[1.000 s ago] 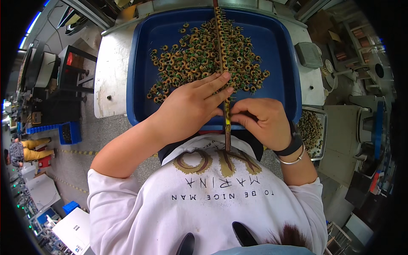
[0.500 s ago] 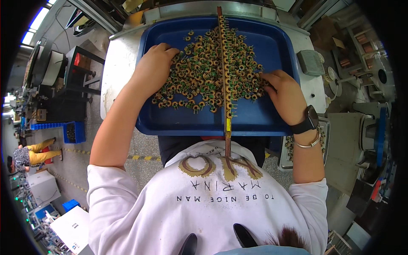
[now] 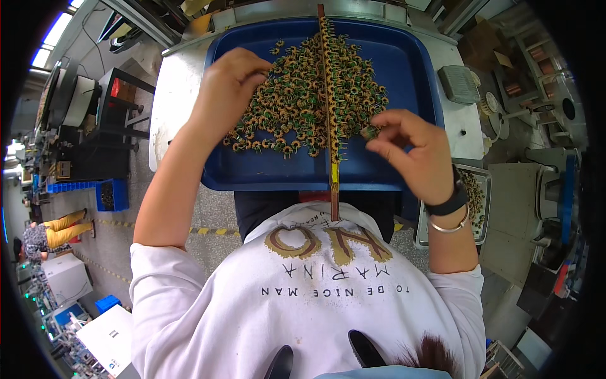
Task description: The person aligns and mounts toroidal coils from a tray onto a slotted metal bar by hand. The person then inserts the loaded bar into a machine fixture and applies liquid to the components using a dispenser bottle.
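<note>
A heap of small ring-shaped wire-wound coils (image 3: 287, 95), copper and green with thin leads, covers the middle of a blue tray (image 3: 404, 50). Across the heap, from the far rim past the near rim, lies a long narrow brown strip (image 3: 334, 174) with coils lined up along it. My left hand (image 3: 230, 88) is at the heap's left edge, fingers curled and fingertips close together; whether a coil is between them is hidden. My right hand (image 3: 410, 142) is right of the strip, thumb and fingertips closed about a coil (image 3: 369, 131), above the tray's near right part.
A white table (image 3: 173, 88) carries the tray. To its right are a grey box-shaped object (image 3: 459, 85) and, lower down, a metal tray (image 3: 483, 189) of more coils. On the left stand a black frame (image 3: 113, 95) and a blue bin (image 3: 112, 194). A person (image 3: 47, 237) in yellow trousers is farther left.
My right hand has moved left and slightly nearer, away from the heap's right edge, with a coil at its fingertips. My left hand has shifted slightly farther, its fingers drawn together.
</note>
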`<act>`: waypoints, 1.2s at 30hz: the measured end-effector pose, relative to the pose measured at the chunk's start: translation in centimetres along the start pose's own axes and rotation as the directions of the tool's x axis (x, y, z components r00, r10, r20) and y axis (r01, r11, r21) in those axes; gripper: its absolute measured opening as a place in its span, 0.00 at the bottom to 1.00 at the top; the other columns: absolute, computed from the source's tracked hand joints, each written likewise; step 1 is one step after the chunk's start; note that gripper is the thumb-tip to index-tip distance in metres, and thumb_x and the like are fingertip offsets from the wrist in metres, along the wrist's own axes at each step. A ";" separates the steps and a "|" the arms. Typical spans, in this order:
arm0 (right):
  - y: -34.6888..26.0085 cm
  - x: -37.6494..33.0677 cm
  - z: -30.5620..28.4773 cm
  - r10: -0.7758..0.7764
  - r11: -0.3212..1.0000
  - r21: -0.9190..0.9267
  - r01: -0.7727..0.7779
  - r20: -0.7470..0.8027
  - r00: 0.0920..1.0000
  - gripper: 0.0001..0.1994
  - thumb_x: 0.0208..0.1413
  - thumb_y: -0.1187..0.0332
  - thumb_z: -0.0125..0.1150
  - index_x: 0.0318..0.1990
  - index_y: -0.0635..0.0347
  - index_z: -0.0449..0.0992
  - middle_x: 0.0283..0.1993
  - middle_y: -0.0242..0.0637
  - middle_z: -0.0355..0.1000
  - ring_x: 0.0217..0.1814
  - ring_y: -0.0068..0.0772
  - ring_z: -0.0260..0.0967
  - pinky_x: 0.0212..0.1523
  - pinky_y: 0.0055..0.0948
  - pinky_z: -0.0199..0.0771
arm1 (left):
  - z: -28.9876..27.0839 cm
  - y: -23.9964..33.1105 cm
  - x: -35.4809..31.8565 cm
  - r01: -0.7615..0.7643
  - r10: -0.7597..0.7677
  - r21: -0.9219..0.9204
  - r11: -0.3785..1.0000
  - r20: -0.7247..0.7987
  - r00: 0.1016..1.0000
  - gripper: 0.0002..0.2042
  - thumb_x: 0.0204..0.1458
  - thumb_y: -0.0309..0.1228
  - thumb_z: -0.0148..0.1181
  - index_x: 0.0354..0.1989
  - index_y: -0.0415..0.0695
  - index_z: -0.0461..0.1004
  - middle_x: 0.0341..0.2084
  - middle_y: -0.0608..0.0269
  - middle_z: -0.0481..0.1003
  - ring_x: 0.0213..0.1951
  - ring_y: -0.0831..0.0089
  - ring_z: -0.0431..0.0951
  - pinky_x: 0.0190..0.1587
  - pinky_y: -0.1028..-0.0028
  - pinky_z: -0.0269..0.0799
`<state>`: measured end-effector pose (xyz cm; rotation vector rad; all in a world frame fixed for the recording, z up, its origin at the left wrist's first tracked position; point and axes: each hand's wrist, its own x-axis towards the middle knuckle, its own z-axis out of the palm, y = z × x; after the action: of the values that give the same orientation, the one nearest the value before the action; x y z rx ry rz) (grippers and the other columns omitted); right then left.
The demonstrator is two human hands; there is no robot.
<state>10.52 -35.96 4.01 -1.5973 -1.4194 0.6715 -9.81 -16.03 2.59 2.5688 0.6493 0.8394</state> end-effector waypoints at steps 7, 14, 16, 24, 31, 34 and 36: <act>-0.5 -1.6 1.7 -0.154 0.985 -0.081 0.153 -0.006 0.988 0.07 0.42 0.75 0.62 0.29 0.63 0.71 0.23 0.33 0.68 0.23 0.24 0.65 0.23 0.21 0.63 | 0.7 7.8 -3.1 -0.308 0.333 -0.193 0.932 0.113 0.936 0.10 0.35 0.14 0.56 0.29 0.38 0.73 0.32 0.55 0.71 0.34 0.61 0.74 0.36 0.74 0.70; -2.2 -1.4 3.0 -0.271 0.960 -0.070 0.270 -0.004 0.962 0.11 0.39 0.73 0.65 0.31 0.61 0.70 0.24 0.34 0.68 0.24 0.30 0.65 0.24 0.24 0.64 | 2.7 9.2 -4.9 0.408 -0.197 -0.793 0.452 0.357 0.913 0.05 0.47 0.19 0.55 0.33 0.35 0.70 0.30 0.63 0.72 0.32 0.81 0.72 0.35 0.82 0.68; -2.1 -1.5 3.0 -0.280 0.950 -0.141 0.279 0.014 0.960 0.11 0.38 0.73 0.65 0.31 0.61 0.70 0.24 0.35 0.67 0.24 0.32 0.65 0.23 0.25 0.64 | 2.6 9.1 -5.1 0.460 -0.224 -0.846 0.268 0.410 0.884 0.05 0.48 0.20 0.55 0.34 0.34 0.70 0.30 0.65 0.72 0.32 0.84 0.71 0.35 0.83 0.68; -0.7 -2.3 2.4 -0.303 0.923 -0.190 0.335 0.182 0.936 0.05 0.41 0.74 0.59 0.28 0.61 0.70 0.25 0.38 0.68 0.27 0.41 0.66 0.27 0.32 0.65 | 2.3 8.5 -5.3 -0.342 0.349 -0.066 0.937 0.158 0.924 0.22 0.32 0.24 0.62 0.42 0.45 0.72 0.45 0.56 0.69 0.43 0.59 0.70 0.43 0.67 0.68; -0.7 -2.3 2.8 -0.273 0.933 -0.185 0.308 0.190 0.943 0.05 0.41 0.74 0.60 0.28 0.61 0.71 0.25 0.38 0.68 0.27 0.40 0.67 0.28 0.32 0.66 | 3.0 7.8 -5.7 -0.365 0.368 -0.049 0.930 0.168 0.915 0.21 0.32 0.27 0.62 0.41 0.44 0.74 0.49 0.55 0.67 0.46 0.60 0.71 0.45 0.69 0.69; -0.2 -2.4 3.3 -0.280 0.940 -0.179 0.290 0.081 0.957 0.05 0.40 0.74 0.61 0.28 0.61 0.72 0.25 0.38 0.69 0.26 0.39 0.67 0.27 0.31 0.66 | 3.1 7.8 -5.6 -0.362 0.366 -0.056 0.931 0.162 0.916 0.21 0.31 0.27 0.63 0.40 0.44 0.74 0.49 0.55 0.68 0.47 0.60 0.71 0.45 0.69 0.69; -0.1 -2.5 3.3 -0.352 0.907 -0.228 0.354 0.050 0.935 0.06 0.39 0.75 0.62 0.28 0.61 0.73 0.24 0.38 0.69 0.24 0.36 0.67 0.24 0.29 0.66 | 2.9 7.8 -5.5 -0.363 0.370 -0.072 0.929 0.191 0.909 0.21 0.33 0.26 0.63 0.42 0.44 0.73 0.49 0.56 0.68 0.47 0.60 0.71 0.46 0.69 0.68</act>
<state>7.16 -37.50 2.11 -1.4541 -1.7900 0.3044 -9.49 -25.95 1.54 2.7383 0.0868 0.6747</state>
